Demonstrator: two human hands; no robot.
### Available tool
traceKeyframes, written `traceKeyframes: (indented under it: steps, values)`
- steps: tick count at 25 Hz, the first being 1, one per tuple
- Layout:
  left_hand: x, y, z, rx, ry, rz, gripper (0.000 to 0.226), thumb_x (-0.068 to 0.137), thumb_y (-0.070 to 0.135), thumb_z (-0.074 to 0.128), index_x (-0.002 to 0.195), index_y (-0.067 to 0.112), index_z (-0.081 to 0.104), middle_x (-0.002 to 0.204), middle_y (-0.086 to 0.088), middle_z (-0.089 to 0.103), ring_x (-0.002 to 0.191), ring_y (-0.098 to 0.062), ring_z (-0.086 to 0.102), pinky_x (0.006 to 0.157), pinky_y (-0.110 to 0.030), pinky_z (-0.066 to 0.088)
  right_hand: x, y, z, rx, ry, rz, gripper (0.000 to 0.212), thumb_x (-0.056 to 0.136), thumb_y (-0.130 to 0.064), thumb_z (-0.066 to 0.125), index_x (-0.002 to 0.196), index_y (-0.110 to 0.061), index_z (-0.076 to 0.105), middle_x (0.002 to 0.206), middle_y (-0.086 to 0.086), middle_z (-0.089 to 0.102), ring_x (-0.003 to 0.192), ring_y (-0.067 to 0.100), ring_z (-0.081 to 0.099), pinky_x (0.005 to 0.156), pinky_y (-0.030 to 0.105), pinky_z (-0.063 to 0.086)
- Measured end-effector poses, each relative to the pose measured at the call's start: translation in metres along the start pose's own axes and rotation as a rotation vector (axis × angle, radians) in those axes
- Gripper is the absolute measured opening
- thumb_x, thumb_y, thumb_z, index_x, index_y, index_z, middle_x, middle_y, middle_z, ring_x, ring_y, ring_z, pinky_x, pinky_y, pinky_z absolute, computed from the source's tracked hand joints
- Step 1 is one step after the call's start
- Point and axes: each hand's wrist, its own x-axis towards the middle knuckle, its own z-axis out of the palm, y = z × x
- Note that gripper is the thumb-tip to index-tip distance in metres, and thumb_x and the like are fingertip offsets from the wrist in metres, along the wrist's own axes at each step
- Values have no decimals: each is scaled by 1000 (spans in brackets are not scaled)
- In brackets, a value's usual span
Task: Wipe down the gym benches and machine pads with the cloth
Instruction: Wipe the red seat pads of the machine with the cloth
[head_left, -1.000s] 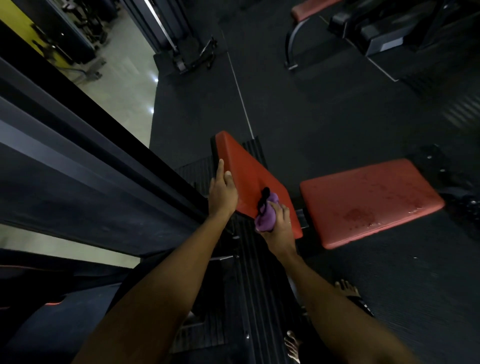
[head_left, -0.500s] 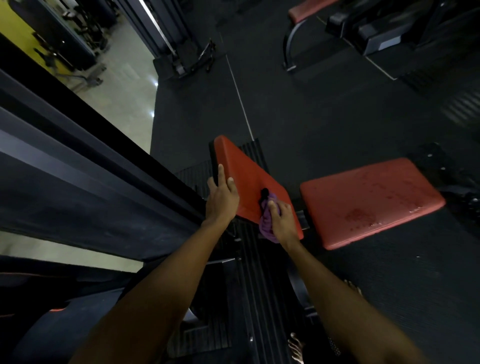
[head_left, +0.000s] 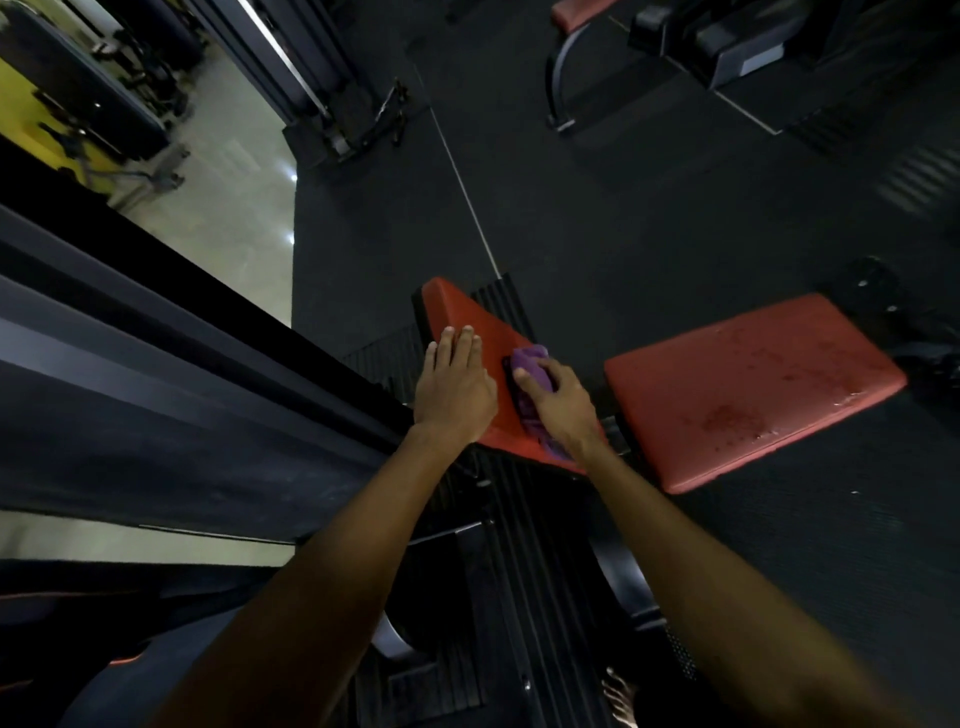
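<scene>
A tilted red back pad (head_left: 457, 312) stands in the middle of the view. My left hand (head_left: 454, 387) lies flat on its left side with straight fingers. My right hand (head_left: 558, 405) grips a purple cloth (head_left: 530, 364) with a black trim and presses it against the pad's right half. To the right lies the flat red seat pad (head_left: 753, 389), speckled with wet spots.
A thick dark machine frame (head_left: 182, 374) runs diagonally along the left. Black ribbed plates (head_left: 498, 545) sit below the pad. Another red bench (head_left: 576, 13) and dark machines stand far back on the black rubber floor (head_left: 597, 208). A bare foot (head_left: 621, 699) shows at the bottom.
My right hand has slid the cloth up the back pad, away from its lower edge. My left hand has moved slightly further onto the pad.
</scene>
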Motion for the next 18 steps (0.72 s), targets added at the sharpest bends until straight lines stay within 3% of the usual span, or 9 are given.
traceKeyframes:
  steps: [2,4,6,8,11,15,18]
  values:
    - [7,-1,-2,44,-43,49,61,105,29,27,158,1,15,168,-12,8,155,-30,-3,126,-44,1,-15,37,-8,17,12,-70,31,93,-43,72,122,-36,64,113,-20,61,101,-3,59,88,17,44]
    - [10,-1,-4,98,-75,79,61,105,29,25,158,0,15,168,-13,6,155,-29,-5,126,-45,-1,-19,71,-11,5,65,-44,33,94,-32,72,125,-25,63,119,-7,64,108,8,61,95,24,46]
    - [13,-1,-7,150,-110,101,62,104,30,23,158,0,14,168,-14,5,155,-26,-4,126,-43,-3,-3,79,-10,44,103,53,20,97,-27,68,116,-24,63,112,0,68,105,17,64,90,31,48]
    - [20,0,-11,220,-158,135,63,104,32,22,158,1,13,168,-14,4,156,-24,-2,126,-43,-3,34,66,-4,88,138,157,13,98,-30,66,109,-23,62,108,5,70,101,22,66,81,29,46]
    - [36,3,-15,275,-192,127,61,106,33,21,158,2,14,168,-12,9,156,-24,2,126,-44,-2,99,28,7,48,75,200,27,93,-43,67,114,-27,65,114,4,70,99,20,66,85,33,52]
    - [67,9,-16,303,-214,80,62,105,34,22,157,1,17,166,-14,16,155,-26,8,126,-45,-1,94,5,18,-138,-51,-91,41,92,-40,66,129,-22,63,132,1,61,119,16,57,104,32,43]
    - [86,11,-13,354,-242,38,65,103,36,27,156,-2,21,165,-17,19,154,-28,11,125,-48,-1,65,39,-7,-181,-146,-263,56,89,-49,62,136,-18,58,140,1,56,129,14,50,110,28,35]
